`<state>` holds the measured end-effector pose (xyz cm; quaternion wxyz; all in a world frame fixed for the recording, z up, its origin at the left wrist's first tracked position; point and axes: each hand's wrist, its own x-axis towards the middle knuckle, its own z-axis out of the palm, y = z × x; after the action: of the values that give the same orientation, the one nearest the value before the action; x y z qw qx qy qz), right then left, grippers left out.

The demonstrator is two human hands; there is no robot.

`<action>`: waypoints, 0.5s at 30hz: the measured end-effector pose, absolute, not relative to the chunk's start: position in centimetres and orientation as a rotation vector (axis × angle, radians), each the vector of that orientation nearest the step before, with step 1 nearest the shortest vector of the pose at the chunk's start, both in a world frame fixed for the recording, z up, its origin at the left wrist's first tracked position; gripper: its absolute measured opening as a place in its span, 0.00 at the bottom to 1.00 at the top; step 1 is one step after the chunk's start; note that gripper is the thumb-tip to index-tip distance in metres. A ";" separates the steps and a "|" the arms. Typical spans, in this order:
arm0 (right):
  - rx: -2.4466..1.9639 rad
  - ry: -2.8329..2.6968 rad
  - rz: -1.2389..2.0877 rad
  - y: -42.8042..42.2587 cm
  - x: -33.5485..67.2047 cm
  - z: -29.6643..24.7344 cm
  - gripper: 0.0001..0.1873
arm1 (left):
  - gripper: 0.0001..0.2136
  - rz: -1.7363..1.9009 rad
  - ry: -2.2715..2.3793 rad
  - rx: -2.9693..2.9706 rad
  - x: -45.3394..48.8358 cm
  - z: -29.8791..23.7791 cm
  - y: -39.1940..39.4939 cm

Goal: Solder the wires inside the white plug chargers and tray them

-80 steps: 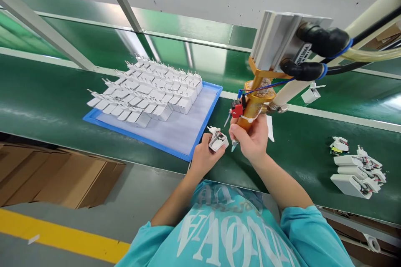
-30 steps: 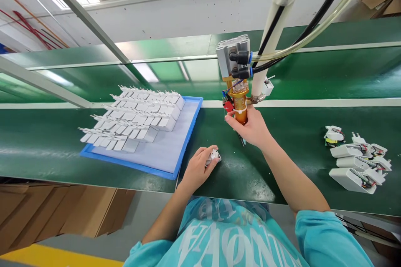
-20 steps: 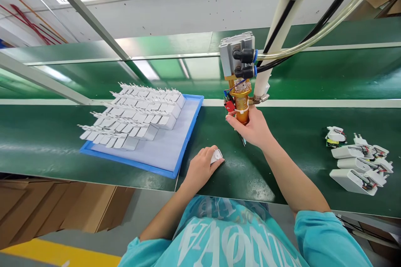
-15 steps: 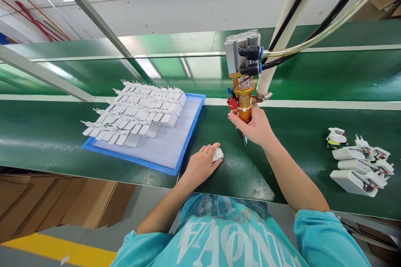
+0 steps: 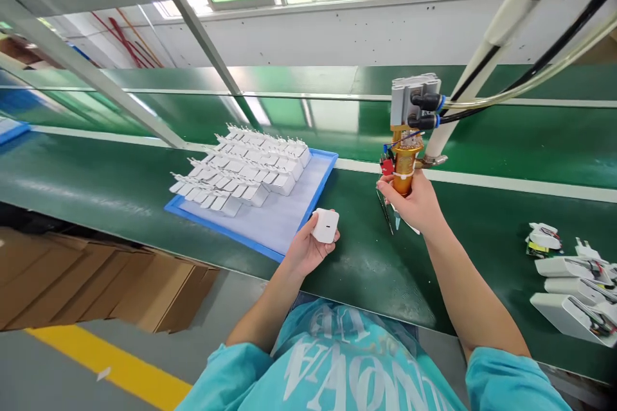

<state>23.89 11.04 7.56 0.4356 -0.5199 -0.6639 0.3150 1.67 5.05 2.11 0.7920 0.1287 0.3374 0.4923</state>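
Charger (image 5: 325,225) sits clamped in my left hand (image 5: 306,247), just off the blue tray (image 5: 324,178); my right hand (image 5: 417,209) grips the hanging dispenser (image 5: 403,170). Racking seems in hand, and it needs a free slot.

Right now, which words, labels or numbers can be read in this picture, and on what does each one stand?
"NOV", probably: big white letters on the teal shirt, upside down to the camera, cut off by the frame edge.
Smaller white line on the shirt: blurred, unreadable.
Dispensing tool in the right hand: any label too small to read.
White charger in the left hand: no print visible.
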 end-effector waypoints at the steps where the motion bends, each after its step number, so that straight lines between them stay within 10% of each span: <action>1: -1.295 -1.662 0.782 11.1 24.0 7.5 0.16 | 0.13 1.067 0.719 0.269 1.6 2.0 5.0; 9: -1.369 -1.646 0.759 11.4 24.4 7.3 0.21 | 0.25 1.212 1.522 1.242 -3.6 -1.1 5.8; 15: -1.362 -1.683 0.768 11.6 24.5 7.4 0.22 | 0.21 0.649 2.408 2.155 -10.5 -1.2 10.1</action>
<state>24.51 11.55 7.38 0.4096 -0.5408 -0.6684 0.3050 -10.48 10.11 -1.17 -0.0771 0.6518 0.7285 0.1964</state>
